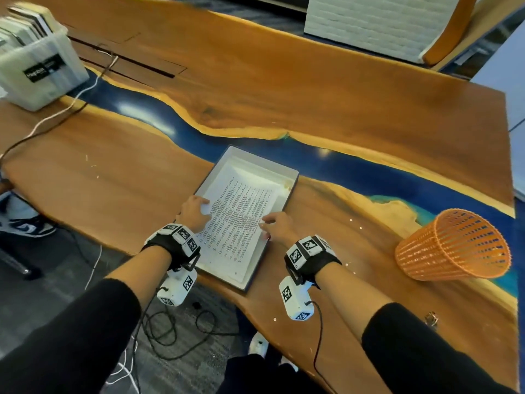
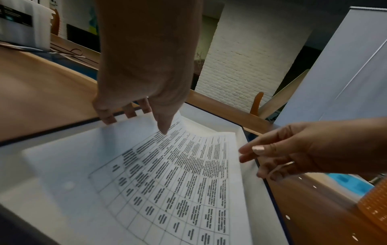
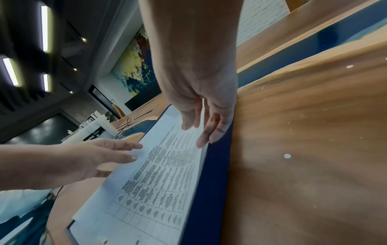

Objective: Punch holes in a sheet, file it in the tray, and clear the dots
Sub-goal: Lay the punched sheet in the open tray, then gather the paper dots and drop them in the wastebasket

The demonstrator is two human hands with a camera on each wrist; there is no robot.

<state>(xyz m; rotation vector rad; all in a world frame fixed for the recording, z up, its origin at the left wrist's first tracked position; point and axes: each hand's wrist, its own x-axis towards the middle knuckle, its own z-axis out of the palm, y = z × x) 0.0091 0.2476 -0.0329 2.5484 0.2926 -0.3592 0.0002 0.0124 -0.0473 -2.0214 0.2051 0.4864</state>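
Observation:
A printed sheet (image 1: 238, 217) with a table of text hangs low in the shallow white tray with dark blue walls (image 1: 293, 182) near the table's front edge. My left hand (image 1: 196, 211) holds the sheet's (image 2: 178, 182) raised left edge, thumb on top and fingers (image 2: 108, 118) beneath at the rim. My right hand (image 1: 274, 227) pinches the right edge, where the sheet (image 3: 159, 174) sits level with the blue wall (image 3: 211, 182). Several white paper dots (image 1: 351, 220) lie on the wood to the right of the tray, one dot (image 3: 287, 156) close to the wall.
An orange mesh basket (image 1: 451, 245) lies tipped on the table at the right. A small metal object (image 1: 431, 318) sits by the front edge. A white bin of books (image 1: 37, 66) stands far left, with cables (image 1: 56, 115) trailing off the table.

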